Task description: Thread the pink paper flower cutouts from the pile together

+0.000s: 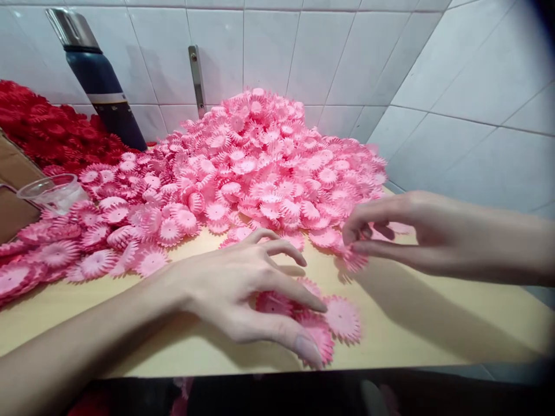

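A big heap of pink pleated paper rosettes (260, 167) covers the back of a light wooden tabletop (411, 323). My left hand (243, 289) rests over a small cluster of pink rosettes (342, 318) near the front edge, with thumb and fingertips touching them. My right hand (390, 231) hovers at the heap's right front edge and pinches one pink rosette (355, 257) between thumb and fingers, just above the table.
A pile of red rosettes (47, 130) lies at the back left. A dark blue flask (97, 81) with a metal cap leans against the white tiled wall. A clear plastic cup (52, 193) sits at the left beside a brown box (13, 190).
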### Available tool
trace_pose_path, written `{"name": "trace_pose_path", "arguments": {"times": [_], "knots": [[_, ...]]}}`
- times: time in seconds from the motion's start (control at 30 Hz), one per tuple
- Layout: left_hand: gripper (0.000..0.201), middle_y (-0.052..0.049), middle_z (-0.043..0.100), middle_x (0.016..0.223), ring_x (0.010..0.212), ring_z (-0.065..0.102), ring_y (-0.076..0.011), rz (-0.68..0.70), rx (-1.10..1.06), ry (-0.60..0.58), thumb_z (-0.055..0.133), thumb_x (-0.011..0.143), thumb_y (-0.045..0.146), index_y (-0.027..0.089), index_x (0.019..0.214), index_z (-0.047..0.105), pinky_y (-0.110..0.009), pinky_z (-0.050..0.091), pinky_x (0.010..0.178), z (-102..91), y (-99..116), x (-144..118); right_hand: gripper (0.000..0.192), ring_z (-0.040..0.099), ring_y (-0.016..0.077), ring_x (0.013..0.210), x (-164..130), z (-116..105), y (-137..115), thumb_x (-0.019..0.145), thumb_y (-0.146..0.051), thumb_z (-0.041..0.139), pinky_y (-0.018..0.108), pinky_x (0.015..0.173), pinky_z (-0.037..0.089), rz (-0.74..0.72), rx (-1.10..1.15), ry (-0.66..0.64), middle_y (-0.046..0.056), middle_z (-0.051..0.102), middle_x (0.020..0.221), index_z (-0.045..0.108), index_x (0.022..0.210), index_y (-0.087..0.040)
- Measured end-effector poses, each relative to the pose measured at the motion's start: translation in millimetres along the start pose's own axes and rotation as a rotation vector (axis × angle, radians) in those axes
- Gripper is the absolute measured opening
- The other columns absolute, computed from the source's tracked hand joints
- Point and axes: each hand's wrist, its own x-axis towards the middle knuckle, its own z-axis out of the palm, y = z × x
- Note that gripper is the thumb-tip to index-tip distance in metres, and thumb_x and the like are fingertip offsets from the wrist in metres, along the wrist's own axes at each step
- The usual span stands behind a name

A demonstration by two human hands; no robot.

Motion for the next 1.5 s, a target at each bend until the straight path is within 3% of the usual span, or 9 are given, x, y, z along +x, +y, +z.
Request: {"name": "trace_pose_path", "arguments": {"times": [0.13,0.3,0.4,0.5,0.67,0.8,1.1,1.33,1.5], "knots": [[0.026,-0.003,0.075,0.109,0.124,0.050,-0.0281,-0.028,0.175,0.059,0.058,0.091,0.039,0.022,0.103,0.073,-0.044,0.032,0.106,-5.1,-10,-3,0.020,0.059,0.0154,0.065,13,2,-1,0.089,-0.042,0.058,0.029,0.056,0.046,-0.041,0.175,0.072,0.002,0.065,0.077,0.061,0.087,-0.021],[0.025,-0.007,0.075,0.099,0.105,0.059,-0.0222,-0.080,0.211,0.421,0.051,0.095,0.029,0.019,0.094,0.074,-0.038,0.046,0.091,-5.1,-24,-3,0.016,0.065,0.0207,0.076,33,14,-3,0.078,-0.035,0.072,0.036,0.070,0.053,-0.144,0.357,0.225,0.005,0.070,0.082,0.068,0.083,-0.021],[0.018,-0.008,0.075,0.089,0.089,0.063,-0.0196,-0.105,0.186,0.621,0.060,0.090,0.028,0.017,0.090,0.074,-0.034,0.051,0.079,-1.3,-29,-1,0.011,0.065,0.0204,0.070,43,20,-11,0.075,-0.031,0.073,0.036,0.063,0.053,-0.148,0.415,0.230,0.005,0.070,0.076,0.070,0.077,-0.020],[0.013,-0.008,0.074,0.084,0.080,0.064,-0.0180,-0.135,0.169,0.720,0.065,0.087,0.025,0.016,0.085,0.074,-0.033,0.052,0.074,0.7,-31,0,0.011,0.065,0.0186,0.069,51,27,-18,0.074,-0.026,0.074,0.033,0.061,0.052,-0.139,0.506,0.273,0.004,0.069,0.075,0.067,0.076,-0.019],[0.012,-0.006,0.071,0.087,0.082,0.067,-0.0163,-0.158,0.025,0.762,0.069,0.083,0.022,0.014,0.091,0.068,-0.031,0.054,0.077,2.2,-33,1,0.028,0.059,0.0140,0.062,62,38,-19,0.074,-0.021,0.074,0.027,0.054,0.046,-0.144,0.587,0.242,-0.002,0.064,0.068,0.054,0.093,-0.022],[0.020,-0.006,0.066,0.092,0.086,0.068,-0.0165,-0.178,-0.115,0.790,0.070,0.083,0.023,0.012,0.096,0.061,-0.030,0.055,0.076,4.0,-34,2,0.026,0.051,0.0119,0.057,65,44,-18,0.081,-0.025,0.070,0.026,0.049,0.039,-0.195,0.590,0.223,-0.004,0.057,0.065,0.050,0.097,-0.023],[0.013,-0.004,0.066,0.090,0.084,0.060,-0.0142,-0.129,-0.018,0.768,0.069,0.083,0.018,0.014,0.094,0.063,-0.030,0.049,0.079,1.3,-33,2,0.025,0.043,0.0096,0.054,69,51,-28,0.084,-0.028,0.070,0.024,0.046,0.033,-0.245,0.682,0.219,-0.007,0.045,0.062,0.045,0.086,-0.023],[0.025,-0.005,0.061,0.101,0.089,0.063,-0.0154,-0.146,-0.375,0.772,0.072,0.080,0.023,0.016,0.100,0.058,-0.027,0.053,0.074,5.0,-39,1,0.028,0.053,0.0125,0.057,73,53,-37,0.082,-0.038,0.071,0.027,0.047,0.037,-0.255,0.726,0.227,-0.004,0.052,0.063,0.047,0.084,-0.024],[0.027,-0.006,0.062,0.101,0.090,0.064,-0.0169,-0.225,-0.378,0.768,0.074,0.079,0.028,0.017,0.098,0.059,-0.028,0.053,0.075,4.7,-41,-1,0.033,0.054,0.0145,0.057,75,56,-33,0.075,-0.045,0.076,0.029,0.047,0.040,-0.223,0.738,0.220,-0.004,0.054,0.063,0.051,0.083,-0.026]]}}
